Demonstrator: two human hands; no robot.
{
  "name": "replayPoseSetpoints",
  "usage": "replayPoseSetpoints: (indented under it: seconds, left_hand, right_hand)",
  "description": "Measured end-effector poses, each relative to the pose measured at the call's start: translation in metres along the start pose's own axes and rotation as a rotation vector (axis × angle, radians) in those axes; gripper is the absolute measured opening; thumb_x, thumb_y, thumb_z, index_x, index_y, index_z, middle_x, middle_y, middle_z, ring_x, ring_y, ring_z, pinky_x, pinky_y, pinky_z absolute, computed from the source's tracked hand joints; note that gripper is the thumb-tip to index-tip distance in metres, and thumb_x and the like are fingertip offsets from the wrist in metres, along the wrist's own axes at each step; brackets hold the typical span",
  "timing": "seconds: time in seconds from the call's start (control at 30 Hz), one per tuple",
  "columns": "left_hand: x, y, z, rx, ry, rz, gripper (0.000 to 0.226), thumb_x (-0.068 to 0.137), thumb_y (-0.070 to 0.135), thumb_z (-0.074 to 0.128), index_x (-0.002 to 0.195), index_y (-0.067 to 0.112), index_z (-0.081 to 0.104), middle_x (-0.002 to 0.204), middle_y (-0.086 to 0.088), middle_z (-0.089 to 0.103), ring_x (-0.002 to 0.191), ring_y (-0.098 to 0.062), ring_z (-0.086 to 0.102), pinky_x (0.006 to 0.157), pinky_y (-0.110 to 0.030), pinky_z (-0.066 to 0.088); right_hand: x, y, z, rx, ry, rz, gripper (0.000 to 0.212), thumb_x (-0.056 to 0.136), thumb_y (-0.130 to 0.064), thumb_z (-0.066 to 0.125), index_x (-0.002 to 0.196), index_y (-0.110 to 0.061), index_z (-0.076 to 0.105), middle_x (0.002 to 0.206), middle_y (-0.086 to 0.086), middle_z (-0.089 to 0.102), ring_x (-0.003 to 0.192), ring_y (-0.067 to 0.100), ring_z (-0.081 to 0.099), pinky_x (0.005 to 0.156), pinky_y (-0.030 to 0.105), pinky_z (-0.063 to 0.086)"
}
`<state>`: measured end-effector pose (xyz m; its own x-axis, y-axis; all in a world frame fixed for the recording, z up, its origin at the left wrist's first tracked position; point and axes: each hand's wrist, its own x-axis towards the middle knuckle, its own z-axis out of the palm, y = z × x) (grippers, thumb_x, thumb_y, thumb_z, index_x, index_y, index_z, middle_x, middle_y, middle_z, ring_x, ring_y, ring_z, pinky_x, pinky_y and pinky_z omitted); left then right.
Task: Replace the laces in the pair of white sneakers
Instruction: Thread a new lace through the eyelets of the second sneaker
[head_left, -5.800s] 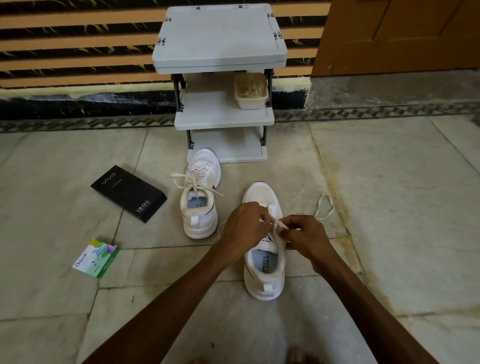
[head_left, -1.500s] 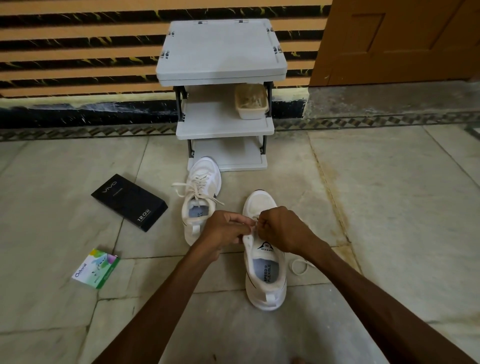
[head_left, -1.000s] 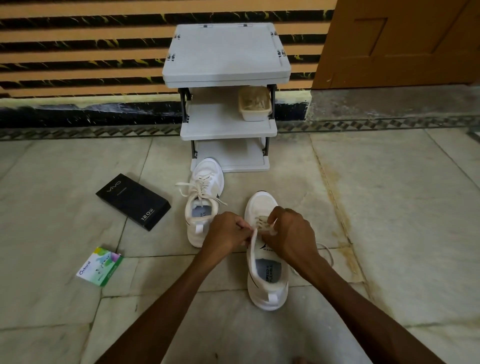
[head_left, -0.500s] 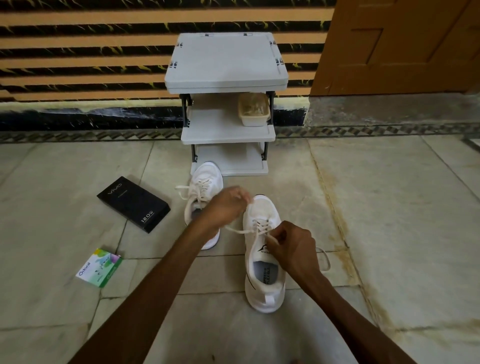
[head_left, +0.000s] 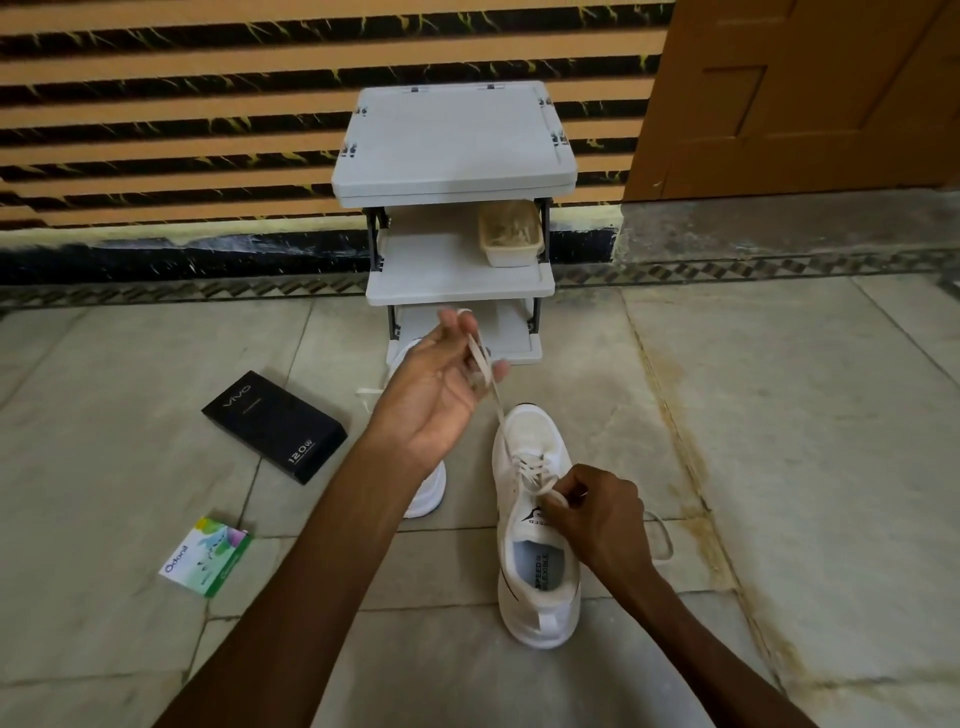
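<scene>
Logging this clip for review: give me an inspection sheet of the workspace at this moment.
Surface: tiled floor, stained along a joint.
Job's things: near sneaker partly laced; lace runs up from it; second sneaker mostly hidden behind the left forearm.
Clutter: black box; green packet.
Grippers: left hand holds the lace raised; right hand pinches it at the eyelets.
Cables: nothing seen.
Surroundings: grey shelf rack with a tub; striped wall; door.

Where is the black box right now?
In the head view, the black box lies on the floor at left, beyond the green packet and left of the left hand.
</scene>
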<state>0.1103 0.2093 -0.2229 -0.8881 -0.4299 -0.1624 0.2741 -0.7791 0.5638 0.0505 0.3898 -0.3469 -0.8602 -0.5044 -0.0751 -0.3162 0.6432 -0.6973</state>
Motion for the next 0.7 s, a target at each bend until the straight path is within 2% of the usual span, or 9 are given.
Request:
replayPoseSetpoints:
  seconds: [0.07,0.13,0.2,0.27,0.4,0.5,0.6,0.67,0.7]
  left_hand:
    - [-0.004,-0.008,0.009,-0.112,0.038,-0.053,0.02,0.095,0.011,0.05,0.082,0.02,0.063,0.075,0.005,0.061,0.057,-0.005,0.046,0.064,-0.025,0.053]
    - [-0.007,-0.013,0.015,-0.272,0.079,-0.093,0.021,0.097,0.013,0.044,0.084,0.02,0.059,0.069,0.006,0.044,0.053,-0.003,0.03,0.043,-0.014,0.035]
    - [-0.01,-0.012,0.023,-0.388,0.071,-0.089,0.019,0.092,0.013,0.046,0.081,0.018,0.061,0.069,0.006,0.031,0.054,-0.004,0.025,0.037,-0.014,0.027]
    - [-0.013,-0.008,0.036,-0.44,0.002,-0.059,0.021,0.09,0.013,0.048,0.078,0.014,0.065,0.068,0.005,0.028,0.049,-0.006,0.028,0.035,-0.016,0.026]
    - [-0.018,-0.005,0.051,-0.334,-0.065,-0.052,0.026,0.093,0.015,0.047,0.078,0.013,0.068,0.064,0.004,0.032,0.048,-0.006,0.029,0.039,-0.016,0.027]
    - [-0.017,0.002,0.041,0.061,-0.09,-0.107,0.026,0.098,0.023,0.05,0.09,0.011,0.072,0.061,0.006,0.037,0.052,-0.005,0.029,0.051,-0.019,0.034]
    - [-0.018,0.008,0.026,0.882,-0.089,-0.126,0.033,0.101,0.024,0.045,0.099,0.02,0.078,0.057,0.011,0.038,0.05,-0.004,0.038,0.057,-0.016,0.036]
    - [-0.018,0.004,0.016,1.33,-0.031,-0.09,0.036,0.1,0.019,0.043,0.093,0.027,0.077,0.059,0.018,0.058,0.055,0.003,0.053,0.061,-0.017,0.04]
    - [-0.018,0.0,0.011,1.458,0.005,-0.065,0.035,0.098,0.015,0.042,0.095,0.028,0.075,0.074,0.021,0.066,0.067,0.005,0.058,0.066,-0.019,0.042]
  right_hand:
    - [0.0,-0.001,-0.001,-0.002,0.0,0.002,0.014,0.075,-0.027,0.077,0.067,-0.026,0.065,0.058,-0.015,0.063,0.053,-0.004,0.058,0.048,0.007,0.039]
    - [0.0,-0.002,-0.001,-0.01,-0.006,0.003,0.016,0.076,-0.031,0.078,0.068,-0.029,0.064,0.058,-0.017,0.061,0.053,-0.005,0.057,0.047,0.007,0.038]
    - [0.0,-0.002,0.0,-0.02,-0.005,0.002,0.018,0.078,-0.035,0.078,0.068,-0.03,0.063,0.059,-0.017,0.061,0.053,-0.004,0.057,0.046,0.007,0.036]
    - [-0.001,-0.002,0.001,-0.022,-0.004,0.012,0.019,0.078,-0.036,0.078,0.068,-0.029,0.063,0.06,-0.016,0.062,0.053,-0.002,0.058,0.047,0.007,0.035]
    - [-0.001,-0.004,-0.001,-0.027,-0.02,0.031,0.019,0.078,-0.038,0.078,0.07,-0.029,0.064,0.06,-0.016,0.061,0.054,-0.002,0.058,0.048,0.007,0.036]
    - [0.0,-0.007,-0.003,-0.015,-0.028,0.03,0.021,0.077,-0.037,0.079,0.067,-0.032,0.061,0.058,-0.017,0.06,0.052,-0.003,0.057,0.046,0.007,0.034]
    - [0.0,-0.009,-0.005,-0.014,-0.037,0.035,0.024,0.077,-0.035,0.079,0.066,-0.033,0.059,0.058,-0.016,0.06,0.053,-0.002,0.057,0.046,0.008,0.035]
    - [0.001,-0.008,-0.008,-0.019,-0.05,0.036,0.023,0.076,-0.037,0.079,0.065,-0.033,0.059,0.058,-0.015,0.061,0.053,-0.002,0.057,0.047,0.008,0.035]
    - [0.002,-0.008,-0.011,-0.021,-0.063,0.04,0.022,0.075,-0.039,0.08,0.065,-0.032,0.062,0.058,-0.015,0.061,0.053,-0.002,0.057,0.047,0.008,0.034]
